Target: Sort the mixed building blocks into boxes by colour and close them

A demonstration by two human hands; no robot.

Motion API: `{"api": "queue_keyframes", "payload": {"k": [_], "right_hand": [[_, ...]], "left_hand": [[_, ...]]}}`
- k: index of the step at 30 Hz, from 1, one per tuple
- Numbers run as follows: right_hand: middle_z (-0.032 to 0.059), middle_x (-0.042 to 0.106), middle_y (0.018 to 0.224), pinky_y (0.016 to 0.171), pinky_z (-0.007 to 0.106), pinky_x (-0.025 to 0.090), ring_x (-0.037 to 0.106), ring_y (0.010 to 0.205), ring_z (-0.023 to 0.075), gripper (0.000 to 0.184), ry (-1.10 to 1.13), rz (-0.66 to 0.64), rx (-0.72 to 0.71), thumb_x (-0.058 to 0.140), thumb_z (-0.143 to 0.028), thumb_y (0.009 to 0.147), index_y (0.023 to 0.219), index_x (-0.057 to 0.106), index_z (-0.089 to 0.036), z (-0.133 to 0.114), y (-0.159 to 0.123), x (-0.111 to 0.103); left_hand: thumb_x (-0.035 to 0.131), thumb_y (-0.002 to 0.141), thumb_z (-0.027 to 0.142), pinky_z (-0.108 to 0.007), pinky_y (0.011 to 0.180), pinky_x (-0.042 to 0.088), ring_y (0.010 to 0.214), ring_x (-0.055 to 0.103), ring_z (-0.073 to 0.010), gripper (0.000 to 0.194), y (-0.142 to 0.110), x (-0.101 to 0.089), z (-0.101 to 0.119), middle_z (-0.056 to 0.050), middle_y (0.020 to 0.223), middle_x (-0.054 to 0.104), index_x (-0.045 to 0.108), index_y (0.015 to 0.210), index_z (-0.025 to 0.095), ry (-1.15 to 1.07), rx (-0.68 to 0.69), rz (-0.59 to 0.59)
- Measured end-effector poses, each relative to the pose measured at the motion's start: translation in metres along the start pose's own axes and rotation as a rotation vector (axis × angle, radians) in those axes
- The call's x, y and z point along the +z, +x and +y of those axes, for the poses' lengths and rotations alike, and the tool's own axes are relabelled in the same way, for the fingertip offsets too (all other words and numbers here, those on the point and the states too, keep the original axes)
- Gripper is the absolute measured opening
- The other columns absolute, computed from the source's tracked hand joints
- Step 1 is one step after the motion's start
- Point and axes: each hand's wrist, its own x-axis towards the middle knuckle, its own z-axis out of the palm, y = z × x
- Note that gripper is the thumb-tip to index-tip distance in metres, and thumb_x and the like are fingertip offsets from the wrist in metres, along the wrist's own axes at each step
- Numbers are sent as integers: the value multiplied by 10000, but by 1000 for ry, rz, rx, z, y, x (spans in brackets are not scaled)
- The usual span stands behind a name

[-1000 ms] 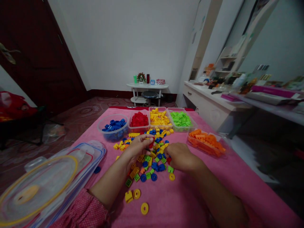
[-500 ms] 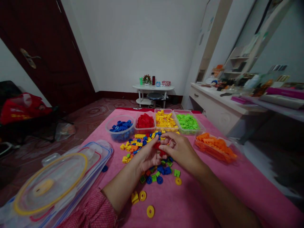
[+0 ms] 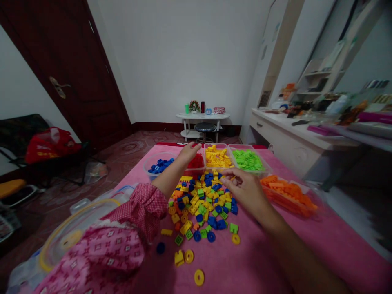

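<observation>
My left hand [image 3: 190,152] reaches over the box of red bricks [image 3: 196,161], its fingers stretched out. The hand and forearm cover part of that box. My right hand [image 3: 243,185] is at the right edge of a mixed pile of toy bricks [image 3: 202,200]. Its thumb and forefinger are apart and loosely bent, with a bit of yellow showing between them; whether it touches a brick I cannot tell. Yellow, blue, green and orange pieces make up the pile. Yellow rings [image 3: 199,277] and blue wheels [image 3: 211,236] lie at its near side.
Around the pile stand a round tub of blue bricks [image 3: 161,165], boxes of yellow bricks [image 3: 218,157] and green bricks [image 3: 247,160], and a box of orange bricks [image 3: 289,196]. Stacked clear lids [image 3: 88,216] lie left, partly under my sleeve. A white dresser [image 3: 294,130] stands at the right.
My left hand has moved forward from the pile to the red box. The red piece between my hands no longer shows. My right hand has shifted slightly right, and the view has turned a little left.
</observation>
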Motion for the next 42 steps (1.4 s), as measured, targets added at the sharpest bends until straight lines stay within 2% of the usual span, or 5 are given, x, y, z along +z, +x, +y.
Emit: {"api": "queue_keyframes", "payload": {"k": [4, 11, 16, 24, 42], "right_hand": [[35, 676, 850, 669, 269, 459, 596, 707, 149, 193, -67, -60, -17, 582, -265, 784, 934, 669, -180, 17, 1, 14], [119, 557, 1288, 1030, 387, 375, 500, 1203, 244, 529, -156, -169, -125, 679, -297, 714, 1218, 578, -171, 57, -6, 50], [153, 436, 1417, 1076, 413, 326, 403, 1304, 270, 701, -180, -294, -93, 707, -375, 694, 1326, 499, -151, 65, -10, 59], [104, 643, 1156, 950, 358, 420, 576, 1074, 229, 358, -146, -363, -118, 673, -261, 731, 1074, 664, -158, 52, -7, 48], [26, 701, 851, 773, 281, 415, 618, 832, 178, 172, -264, -288, -86, 591, -343, 820, 800, 696, -208, 28, -9, 40]], "left_hand": [[555, 814, 268, -340, 903, 433, 987, 604, -237, 241, -28, 0, -14, -109, 1005, 689, 691, 979, 156, 528, 255, -47], [417, 867, 226, -304, 809, 446, 920, 625, -228, 300, -84, 8, -50, -126, 949, 674, 687, 988, 174, 1052, 172, -195], [380, 849, 158, -308, 836, 446, 965, 598, -221, 357, -83, 12, -58, -153, 1060, 607, 636, 1095, 123, 1057, 144, -153], [448, 809, 172, -311, 863, 447, 975, 603, -226, 330, -82, 9, -57, -132, 1068, 641, 687, 1037, 157, 954, 154, -190], [545, 689, 166, -250, 661, 444, 693, 606, -158, 210, -83, -12, -61, -35, 767, 689, 695, 835, 152, 513, 105, -136]]}}
